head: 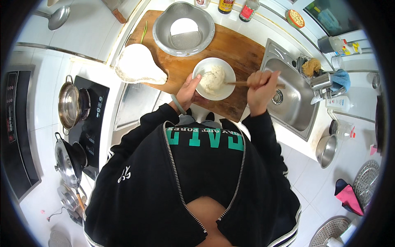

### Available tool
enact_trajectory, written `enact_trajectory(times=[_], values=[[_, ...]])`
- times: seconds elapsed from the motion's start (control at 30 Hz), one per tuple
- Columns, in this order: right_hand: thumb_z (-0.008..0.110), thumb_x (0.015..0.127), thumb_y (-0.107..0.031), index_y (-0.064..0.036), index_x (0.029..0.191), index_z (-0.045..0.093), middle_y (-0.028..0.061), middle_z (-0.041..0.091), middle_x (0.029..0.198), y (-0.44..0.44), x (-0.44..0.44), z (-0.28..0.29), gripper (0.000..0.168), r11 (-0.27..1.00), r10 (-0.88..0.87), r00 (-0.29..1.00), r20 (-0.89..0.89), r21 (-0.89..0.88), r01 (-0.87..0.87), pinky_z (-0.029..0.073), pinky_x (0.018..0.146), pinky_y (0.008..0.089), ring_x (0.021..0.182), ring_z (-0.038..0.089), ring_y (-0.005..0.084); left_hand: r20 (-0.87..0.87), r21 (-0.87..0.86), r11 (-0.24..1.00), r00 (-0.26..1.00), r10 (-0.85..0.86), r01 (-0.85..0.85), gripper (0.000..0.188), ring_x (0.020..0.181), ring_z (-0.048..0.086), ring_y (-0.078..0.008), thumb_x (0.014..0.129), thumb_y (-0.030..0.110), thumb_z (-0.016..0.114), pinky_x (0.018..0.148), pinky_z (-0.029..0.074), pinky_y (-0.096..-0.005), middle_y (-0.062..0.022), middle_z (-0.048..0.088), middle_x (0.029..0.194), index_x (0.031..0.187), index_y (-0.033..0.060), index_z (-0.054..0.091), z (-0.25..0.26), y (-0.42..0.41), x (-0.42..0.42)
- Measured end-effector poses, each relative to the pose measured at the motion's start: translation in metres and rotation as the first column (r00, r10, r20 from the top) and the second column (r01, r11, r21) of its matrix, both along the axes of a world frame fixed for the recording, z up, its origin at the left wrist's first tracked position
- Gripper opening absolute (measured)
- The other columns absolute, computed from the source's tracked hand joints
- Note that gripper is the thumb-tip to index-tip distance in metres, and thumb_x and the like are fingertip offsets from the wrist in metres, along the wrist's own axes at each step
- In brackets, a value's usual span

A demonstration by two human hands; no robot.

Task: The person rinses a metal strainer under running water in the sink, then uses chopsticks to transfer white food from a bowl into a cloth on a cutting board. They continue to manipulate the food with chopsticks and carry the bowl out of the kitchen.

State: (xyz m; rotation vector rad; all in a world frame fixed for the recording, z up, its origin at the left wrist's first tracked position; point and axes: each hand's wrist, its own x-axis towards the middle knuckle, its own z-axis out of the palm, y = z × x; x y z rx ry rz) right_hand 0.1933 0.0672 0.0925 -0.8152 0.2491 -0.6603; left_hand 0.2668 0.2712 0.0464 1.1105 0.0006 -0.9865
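Observation:
A white bowl (230, 71) with a lump of pale dough (216, 75) inside is at the front part of a wooden cutting board (240, 49). My left hand (188, 92) grips the bowl's left rim, thumb on top; its other fingers are partly hidden by the bowl. Wooden chopsticks (237, 83) are in my right hand (261, 89), which is closed into a fist around them. Their tips reach the right side of the dough. From this angle I cannot tell whether the bowl rests on the board or is lifted off it.
A grey colander basin (160, 37) stands on the board's far side, with a green stalk (144, 32) beside it. Left lies a bright white bag-like item (139, 63). The steel sink (293, 102) is on the right, sauce bottles (226, 6) behind, and a stove (100, 105) with pans at left.

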Motion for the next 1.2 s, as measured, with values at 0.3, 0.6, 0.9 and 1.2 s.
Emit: enact_trajectory(times=[0.3, 0.6, 0.9, 1.2], values=[[0.034, 0.100, -0.043, -0.012, 0.058, 0.032, 0.0001, 0.025, 0.047, -0.012, 0.021, 0.012, 0.052, 0.994, -0.082, 0.996, 0.024, -0.066, 0.083, 0.021, 0.042, 0.0298, 0.042, 0.024, 0.0129, 0.055, 0.026, 0.995, 0.994, -0.099, 0.098, 0.050, 0.083, 0.067, -0.0191, 0.097, 0.041, 0.043, 0.061, 0.060, -0.0321, -0.0110, 0.057, 0.116, 0.136, 0.0130, 0.028, -0.006, -0.017, -0.005], [0.034, 0.100, -0.045, -0.013, 0.059, 0.032, -0.0001, 0.023, 0.047, -0.032, 0.005, -0.007, 0.052, 0.984, -0.170, 0.984, -0.042, 0.045, 0.172, 0.022, 0.045, 0.0309, 0.043, 0.021, 0.0143, 0.040, 0.087, 0.973, 0.975, -0.217, 0.213, 0.052, 0.100, 0.063, -0.0227, 0.098, 0.046, 0.035, 0.066, 0.059, -0.0341, -0.0124, 0.052, 0.125, 0.137, 0.0140, 0.023, -0.016, -0.027, 0.007], [0.038, 0.099, -0.042, -0.011, 0.061, 0.038, 0.0011, 0.033, 0.052, -0.042, 0.017, -0.034, 0.049, 0.956, -0.257, 0.961, -0.105, 0.116, 0.268, 0.032, 0.045, 0.0293, 0.045, 0.032, 0.0140, -0.061, 0.069, 0.961, 0.962, -0.264, 0.268, 0.050, 0.102, 0.062, -0.0270, 0.099, 0.041, 0.037, 0.073, 0.058, -0.0378, -0.0135, 0.050, 0.127, 0.139, 0.0154, 0.020, -0.038, -0.045, 0.024], [0.041, 0.100, -0.037, -0.003, 0.090, 0.067, 0.0035, 0.061, 0.081, -0.064, -0.018, -0.071, 0.043, 0.870, -0.135, 0.786, -0.603, -0.452, -0.197, 0.051, 0.064, 0.0248, 0.068, 0.055, 0.0103, -0.184, 0.059, 0.975, 0.962, -0.200, 0.214, 0.051, 0.110, 0.058, -0.0336, 0.098, 0.029, 0.046, 0.089, 0.054, -0.0445, -0.0166, 0.046, 0.132, 0.139, 0.0129, 0.022, -0.063, -0.062, 0.057]])
